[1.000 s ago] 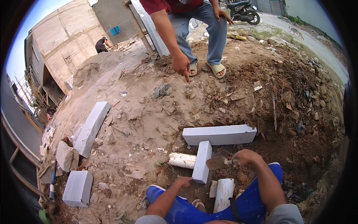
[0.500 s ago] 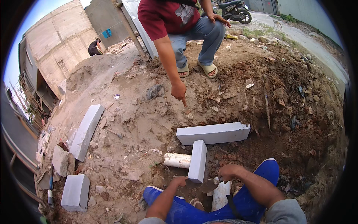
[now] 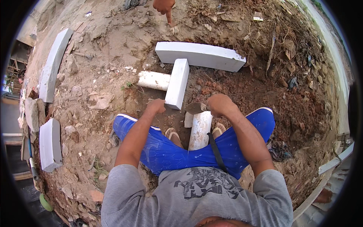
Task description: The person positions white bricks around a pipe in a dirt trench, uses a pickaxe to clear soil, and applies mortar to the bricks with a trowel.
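My left hand (image 3: 155, 106) is closed at the lower left corner of a short white lightweight block (image 3: 177, 85), its fingertips against the block's edge. That block's far end meets a long white block (image 3: 200, 56) lying crosswise in the dug soil. A dirty white pipe (image 3: 154, 80) runs up to the short block's left side. My right hand (image 3: 220, 105) grips a trowel, its handle hidden by the fingers. The muddy trowel blade (image 3: 196, 108) points left, just above the end of a second white pipe (image 3: 200, 129) between my feet.
Another person's hand (image 3: 164, 5) points at the ground beyond the long block. On the left lie a long white block (image 3: 55, 64), a shorter white block (image 3: 50, 145) and a rough concrete chunk (image 3: 34, 113). A blue-and-grey-handled tool (image 3: 32, 162) lies beside them. Loose soil rises on the right.
The view has tilted down, so the blocks sit higher and only the other person's pointing hand shows. My left hand stays by the short block; my right still holds the trowel.
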Demonstrator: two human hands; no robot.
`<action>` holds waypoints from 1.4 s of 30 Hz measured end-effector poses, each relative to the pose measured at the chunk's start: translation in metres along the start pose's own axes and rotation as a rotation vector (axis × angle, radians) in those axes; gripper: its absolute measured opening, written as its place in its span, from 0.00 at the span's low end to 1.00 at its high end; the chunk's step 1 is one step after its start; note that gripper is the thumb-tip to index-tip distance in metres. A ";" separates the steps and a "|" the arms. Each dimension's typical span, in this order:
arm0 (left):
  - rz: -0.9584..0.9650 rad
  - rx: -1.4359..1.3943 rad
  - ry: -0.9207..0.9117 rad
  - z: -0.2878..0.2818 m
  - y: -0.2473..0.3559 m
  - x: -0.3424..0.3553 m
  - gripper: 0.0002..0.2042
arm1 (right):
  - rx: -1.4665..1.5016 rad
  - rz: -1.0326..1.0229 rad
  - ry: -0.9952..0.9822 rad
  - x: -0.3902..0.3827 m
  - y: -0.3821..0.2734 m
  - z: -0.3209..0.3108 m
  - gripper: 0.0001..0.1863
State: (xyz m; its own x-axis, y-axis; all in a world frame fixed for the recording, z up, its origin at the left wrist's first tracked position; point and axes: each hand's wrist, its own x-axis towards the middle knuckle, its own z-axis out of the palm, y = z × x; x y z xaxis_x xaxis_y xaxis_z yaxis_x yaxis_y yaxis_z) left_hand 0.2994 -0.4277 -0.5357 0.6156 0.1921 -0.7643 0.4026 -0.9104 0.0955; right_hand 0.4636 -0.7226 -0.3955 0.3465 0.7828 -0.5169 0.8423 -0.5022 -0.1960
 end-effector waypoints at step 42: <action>-0.247 -0.435 0.518 0.020 0.060 0.025 0.55 | 0.177 0.146 0.299 0.162 0.003 0.059 0.16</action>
State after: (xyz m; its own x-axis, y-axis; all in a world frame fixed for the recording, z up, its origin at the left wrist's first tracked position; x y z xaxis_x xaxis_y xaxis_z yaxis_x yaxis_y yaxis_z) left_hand 0.3248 -0.4847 -0.5618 0.6705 0.6211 -0.4058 0.7386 -0.6102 0.2867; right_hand 0.4984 -0.6186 -0.5287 0.5845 0.7581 -0.2893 0.7000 -0.6514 -0.2927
